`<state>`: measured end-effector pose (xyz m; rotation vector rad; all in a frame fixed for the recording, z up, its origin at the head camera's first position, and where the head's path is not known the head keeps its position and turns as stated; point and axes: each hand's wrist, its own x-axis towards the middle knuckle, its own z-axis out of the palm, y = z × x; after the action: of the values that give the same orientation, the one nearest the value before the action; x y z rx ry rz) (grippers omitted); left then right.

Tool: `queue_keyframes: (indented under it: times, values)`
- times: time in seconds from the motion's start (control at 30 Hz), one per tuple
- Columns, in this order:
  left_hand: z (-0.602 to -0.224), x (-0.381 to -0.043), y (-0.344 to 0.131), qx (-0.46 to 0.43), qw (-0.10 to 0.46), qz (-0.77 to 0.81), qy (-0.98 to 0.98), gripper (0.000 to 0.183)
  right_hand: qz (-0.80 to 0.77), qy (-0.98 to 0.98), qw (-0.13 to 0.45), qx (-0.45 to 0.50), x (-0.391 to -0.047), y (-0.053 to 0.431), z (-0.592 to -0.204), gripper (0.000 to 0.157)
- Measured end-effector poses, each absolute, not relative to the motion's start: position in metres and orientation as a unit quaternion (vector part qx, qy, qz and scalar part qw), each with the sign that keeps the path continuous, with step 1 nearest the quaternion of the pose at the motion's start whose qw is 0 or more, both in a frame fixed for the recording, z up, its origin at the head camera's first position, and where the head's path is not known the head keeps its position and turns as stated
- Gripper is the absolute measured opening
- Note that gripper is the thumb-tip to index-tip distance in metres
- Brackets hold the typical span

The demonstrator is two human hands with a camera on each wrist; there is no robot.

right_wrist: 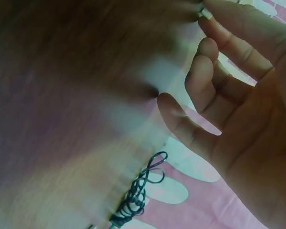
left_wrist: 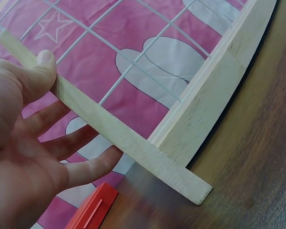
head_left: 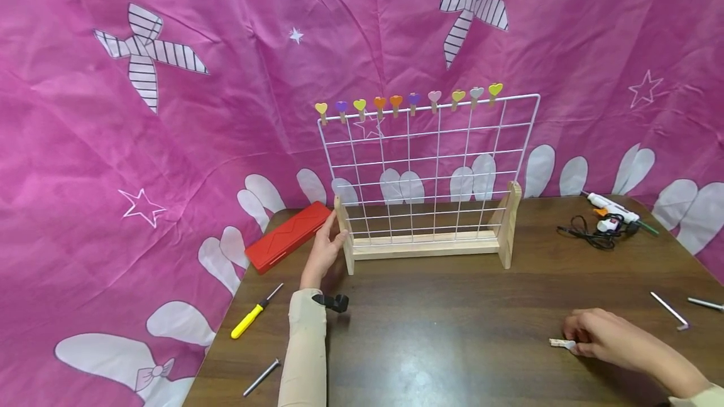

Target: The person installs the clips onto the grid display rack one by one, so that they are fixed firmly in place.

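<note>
A white wire grid stands upright in a light wooden stand on the table. Several small clothespins with coloured hearts, such as an orange one, line its top wire. At the stand's left side post, my left hand grips the wood, thumb on one face and fingers behind. My right hand is low over the table at the right, pinching a small wooden clothespin between thumb and fingertips. Only a bit of that clothespin shows in the right wrist view, at the top edge.
Left of the stand lie a red case, a yellow-handled screwdriver and a metal bolt. At the back right is a white glue gun with its coiled black cord. Two metal rods, one here, lie beyond my right hand.
</note>
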<state>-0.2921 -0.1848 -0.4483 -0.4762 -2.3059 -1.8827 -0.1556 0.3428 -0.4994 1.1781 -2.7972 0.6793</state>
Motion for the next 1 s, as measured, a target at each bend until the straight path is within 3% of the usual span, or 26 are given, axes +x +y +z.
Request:
queue_keyframes:
  times: [0.17,0.53,0.8,1.0]
  values:
    - [-0.449,-0.292,-0.185,-0.16,0.065,-0.621,-0.765,0.064,0.241,-0.892,0.007,0.383,-0.156,0.339,-0.495,0.032]
    - [-0.45,-0.293,-0.185,-0.162,0.07,-0.625,-0.76,0.064,0.327,-0.857,0.064,0.392,-0.165,0.323,-0.461,0.033]
    - [-0.452,-0.292,-0.185,-0.166,0.074,-0.622,-0.761,0.064,0.218,-0.84,0.145,0.475,-0.192,0.31,-0.391,0.037]
    - [-0.453,-0.294,-0.186,-0.168,0.074,-0.625,-0.759,0.063,0.087,-0.858,0.183,0.472,-0.217,0.296,-0.32,0.038]
